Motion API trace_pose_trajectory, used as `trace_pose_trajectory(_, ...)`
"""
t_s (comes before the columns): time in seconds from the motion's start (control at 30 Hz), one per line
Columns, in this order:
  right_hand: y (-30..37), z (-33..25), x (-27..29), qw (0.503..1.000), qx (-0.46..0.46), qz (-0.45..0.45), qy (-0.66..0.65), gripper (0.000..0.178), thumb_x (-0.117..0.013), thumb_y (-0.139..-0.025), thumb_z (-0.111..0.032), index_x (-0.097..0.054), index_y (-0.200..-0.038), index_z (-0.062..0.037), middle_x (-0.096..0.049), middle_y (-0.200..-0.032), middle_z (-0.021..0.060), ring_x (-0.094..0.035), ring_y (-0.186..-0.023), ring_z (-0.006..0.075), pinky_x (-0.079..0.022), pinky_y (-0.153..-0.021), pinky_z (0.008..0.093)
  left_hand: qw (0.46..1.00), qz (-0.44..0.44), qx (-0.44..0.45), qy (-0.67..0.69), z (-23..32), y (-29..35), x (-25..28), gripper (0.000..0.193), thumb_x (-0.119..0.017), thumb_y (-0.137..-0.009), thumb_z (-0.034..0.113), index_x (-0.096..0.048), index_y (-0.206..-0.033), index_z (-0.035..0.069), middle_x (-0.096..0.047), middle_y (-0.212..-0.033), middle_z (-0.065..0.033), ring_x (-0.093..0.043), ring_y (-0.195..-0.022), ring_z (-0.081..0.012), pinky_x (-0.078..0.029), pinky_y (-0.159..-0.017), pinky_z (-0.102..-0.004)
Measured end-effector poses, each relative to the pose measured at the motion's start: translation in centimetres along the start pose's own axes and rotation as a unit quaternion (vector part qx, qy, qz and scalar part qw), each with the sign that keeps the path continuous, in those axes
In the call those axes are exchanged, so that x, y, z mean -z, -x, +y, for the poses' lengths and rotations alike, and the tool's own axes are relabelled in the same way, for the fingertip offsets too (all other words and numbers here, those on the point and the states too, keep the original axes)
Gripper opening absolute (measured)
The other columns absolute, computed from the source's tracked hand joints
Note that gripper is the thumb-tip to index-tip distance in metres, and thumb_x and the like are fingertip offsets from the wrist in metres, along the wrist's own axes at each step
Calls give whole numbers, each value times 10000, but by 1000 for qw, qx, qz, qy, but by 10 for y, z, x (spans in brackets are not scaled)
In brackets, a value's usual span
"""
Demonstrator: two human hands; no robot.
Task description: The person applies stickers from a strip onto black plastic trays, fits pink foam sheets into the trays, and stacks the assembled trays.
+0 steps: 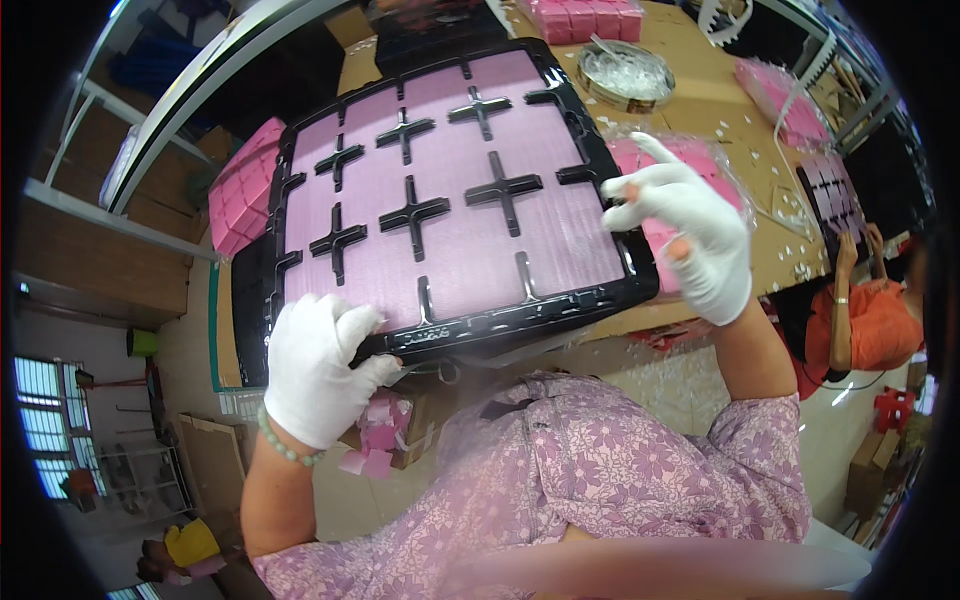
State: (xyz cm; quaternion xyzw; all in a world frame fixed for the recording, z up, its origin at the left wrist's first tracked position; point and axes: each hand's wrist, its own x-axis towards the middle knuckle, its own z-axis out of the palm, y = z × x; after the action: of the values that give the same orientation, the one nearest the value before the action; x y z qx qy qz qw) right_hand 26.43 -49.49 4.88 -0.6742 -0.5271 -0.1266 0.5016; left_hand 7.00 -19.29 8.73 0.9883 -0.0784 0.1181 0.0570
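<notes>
A black plastic tray (480,325) lies in front of me, its cross-shaped dividers standing up around a lilac foam sheet (455,265). My left hand (320,368), in a white glove, is closed around the tray's near left corner, with thumb and fingers at the rim. My right hand (690,225), gloved in white with bare fingertips showing, is over the tray's right edge. Its fingers are bent but apart, and the thumb stands away from them. Those fingertips are close to the rim; whether they touch it I cannot tell.
Pink foam blocks (245,190) stand left of the tray. Wrapped pink blocks (665,235) lie to its right, more (585,20) at the back. A round tin (626,76) holds clear plastic scraps. A box (425,425) is below the table edge. A co-worker in orange (870,325) handles another tray (832,200).
</notes>
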Motion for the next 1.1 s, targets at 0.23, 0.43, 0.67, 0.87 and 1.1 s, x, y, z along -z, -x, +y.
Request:
trace_pose_trajectory(0.23, 20, 6, 28, 967, -104, 232, -18, 560, -395, -1057, -383, -551, -1286, 104, -684, -1091, 203, -654, -1046, 270, -432, -1028, 429, 984, 143, -99, -37, -4, -8, 37, 366, -764, -533, 68, -591, -855, 85, -521, -745, -82, -526, -679, -297, -428, -612, -403)
trace_pose_trajectory(0.43, 22, 24, 63, 959, -85, 270, 11, 454, -358, -1069, -246, -532, -1296, 106, -683, -1088, 203, -637, -1083, 286, -400, -1059, 420, 912, 362, -30, -191, -90, 30, 32, 302, -784, -520, 67, -579, -737, 109, -535, -685, -64, -554, -620, -274, -444, -553, -370)
trace_pose_trajectory(0.67, 57, 22, 95, 947, -69, 236, 209, 356, -416, -1021, -92, -523, -1299, 104, -666, -1116, 199, -634, -1058, 268, -454, -1018, 388, 671, 529, 509, 98, -147, 128, -68, 540, -609, -955, 464, -614, -730, -27, -524, -580, -39, -444, -562, -141, -383, -527, -358)
trace_pose_trajectory(0.87, 50, 22, 117, 931, -136, 187, 283, 382, -429, -972, 11, -485, -1344, 80, -631, -1165, 183, -618, -1096, 259, -491, -985, 374, 396, 601, 597, 353, -144, 142, -188, 403, -709, -857, 244, -606, -1067, -85, -627, -941, -111, -582, -807, -206, -489, -765, -341)
trace_pose_trajectory(1.1, 30, 14, 112, 928, -116, 197, 296, 432, -406, -921, 98, -501, -1341, 65, -640, -1172, 179, -628, -1095, 258, -484, -1010, 390, 547, 504, 668, 17, -116, 123, -215, 829, -796, -700, 182, -377, -1386, -23, -319, -1451, -291, -320, -1369, -430, -288, -1147, -463)
